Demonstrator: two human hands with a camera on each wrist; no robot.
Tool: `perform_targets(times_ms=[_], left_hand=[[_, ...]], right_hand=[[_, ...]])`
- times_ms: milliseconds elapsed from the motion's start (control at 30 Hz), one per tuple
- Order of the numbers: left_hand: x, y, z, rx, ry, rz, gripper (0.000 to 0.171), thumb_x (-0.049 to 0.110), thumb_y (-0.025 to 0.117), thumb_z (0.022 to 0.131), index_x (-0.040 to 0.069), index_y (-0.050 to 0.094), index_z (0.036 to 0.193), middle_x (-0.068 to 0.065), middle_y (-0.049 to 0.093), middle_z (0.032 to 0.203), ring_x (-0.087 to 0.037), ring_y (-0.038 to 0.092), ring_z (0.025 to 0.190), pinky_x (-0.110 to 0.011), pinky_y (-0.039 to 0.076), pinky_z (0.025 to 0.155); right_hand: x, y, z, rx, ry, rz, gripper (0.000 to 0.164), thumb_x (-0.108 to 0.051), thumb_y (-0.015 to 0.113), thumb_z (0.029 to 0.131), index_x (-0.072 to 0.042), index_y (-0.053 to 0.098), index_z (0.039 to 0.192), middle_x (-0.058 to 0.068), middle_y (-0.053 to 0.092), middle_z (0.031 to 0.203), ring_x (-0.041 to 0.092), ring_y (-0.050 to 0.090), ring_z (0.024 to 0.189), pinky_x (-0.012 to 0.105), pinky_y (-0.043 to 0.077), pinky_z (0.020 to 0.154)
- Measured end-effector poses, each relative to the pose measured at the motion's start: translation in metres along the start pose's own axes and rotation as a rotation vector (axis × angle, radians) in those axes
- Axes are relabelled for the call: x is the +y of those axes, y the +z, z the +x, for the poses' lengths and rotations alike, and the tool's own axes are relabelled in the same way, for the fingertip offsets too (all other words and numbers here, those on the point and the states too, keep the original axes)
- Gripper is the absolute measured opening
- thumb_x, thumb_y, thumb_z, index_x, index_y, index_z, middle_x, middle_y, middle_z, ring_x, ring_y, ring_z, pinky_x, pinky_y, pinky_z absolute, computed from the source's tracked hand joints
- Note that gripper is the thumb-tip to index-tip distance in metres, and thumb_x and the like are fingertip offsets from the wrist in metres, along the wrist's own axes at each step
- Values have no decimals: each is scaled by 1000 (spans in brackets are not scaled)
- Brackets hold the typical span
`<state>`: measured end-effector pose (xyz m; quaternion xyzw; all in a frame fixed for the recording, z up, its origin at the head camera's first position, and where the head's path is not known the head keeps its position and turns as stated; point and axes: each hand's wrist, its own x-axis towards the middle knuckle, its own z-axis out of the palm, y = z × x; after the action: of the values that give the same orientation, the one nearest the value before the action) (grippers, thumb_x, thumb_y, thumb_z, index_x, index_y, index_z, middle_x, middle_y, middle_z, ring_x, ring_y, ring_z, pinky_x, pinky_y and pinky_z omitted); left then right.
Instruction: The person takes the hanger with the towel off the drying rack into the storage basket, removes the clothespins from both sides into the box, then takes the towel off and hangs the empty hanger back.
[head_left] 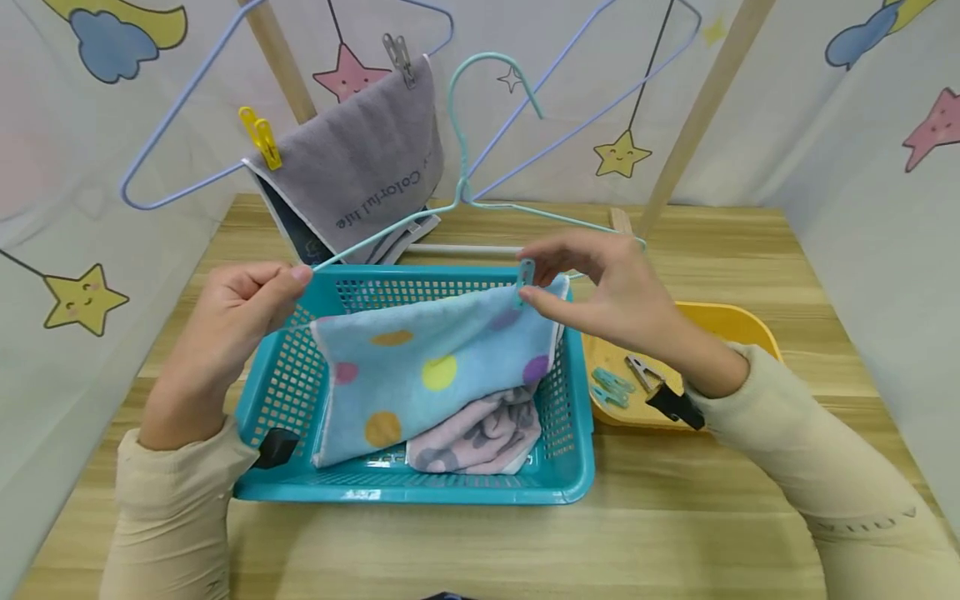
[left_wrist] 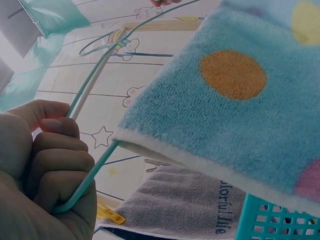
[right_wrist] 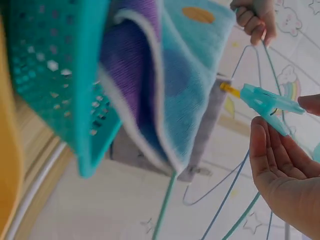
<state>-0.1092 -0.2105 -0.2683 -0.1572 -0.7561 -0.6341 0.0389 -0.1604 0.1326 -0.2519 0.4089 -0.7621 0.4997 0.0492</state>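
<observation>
My left hand (head_left: 225, 329) grips the left corner of a mint-green clothes hanger (head_left: 392, 229), its fingers curled round the wire. Over the hanger's lower bar hangs a light blue towel (head_left: 468, 342) with coloured dots. Between thumb and fingertips, my right hand (head_left: 618, 292) pinches a teal clothespin (head_left: 526, 273) near the towel's upper right corner. In the right wrist view the clothespin (right_wrist: 267, 102) points toward the towel (right_wrist: 192, 65), with space between them. The hanger's hook stands upright above the towel.
Below the towel sits a teal basket (head_left: 585, 450) with a pinkish-grey cloth (head_left: 480, 433) inside. A yellow tray (head_left: 738, 317) at right holds several clothespins (head_left: 611, 385). Behind, a grey towel (head_left: 360, 150) hangs from a purple hanger (head_left: 191, 87), with yellow (head_left: 261, 140) and metal clips (head_left: 400, 58).
</observation>
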Motion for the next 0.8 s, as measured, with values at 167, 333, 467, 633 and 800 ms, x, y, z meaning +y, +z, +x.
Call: perform_targets(times_ms=[167,333,467,633,800], left_hand=[[1,-1,-2,19,-10,10,42,11,44,93,4,34,53,0,22,49,-14,22,42,-28,14,41],[0,-3,-1,3,23,-27,41,7,44,92,5,33,53,1,21,50,-12,21,43,-27,13,41],[-1,-4,-2,4,32,-33,40,6,44,92,5,34,53,1,21,50,-12,21,43,-27,13,41],[1,-4,-2,1,38,-33,40,6,43,93,4,35,54,1,22,49,-12,22,43,-27,14,40],[1,-5,-3,-1,36,-28,39,6,42,93,4,36,54,1,22,49,-12,23,42,-27,14,40]], right_hand=[[12,-19,-19,52,50,-15,30,1,69,72,-5,63,101,5,64,89,12,59,76,23,49,75],[24,-37,-42,106,99,-32,32,11,67,68,-3,63,97,9,63,86,13,57,73,21,49,72],[25,-44,-58,103,152,-121,30,12,66,68,0,63,95,10,63,82,10,57,71,17,48,72],[25,-49,-71,105,226,-273,26,6,68,70,1,63,95,6,63,79,6,56,70,11,46,72],[30,-51,-75,129,229,-302,24,5,67,71,0,63,94,1,64,82,6,57,70,10,46,71]])
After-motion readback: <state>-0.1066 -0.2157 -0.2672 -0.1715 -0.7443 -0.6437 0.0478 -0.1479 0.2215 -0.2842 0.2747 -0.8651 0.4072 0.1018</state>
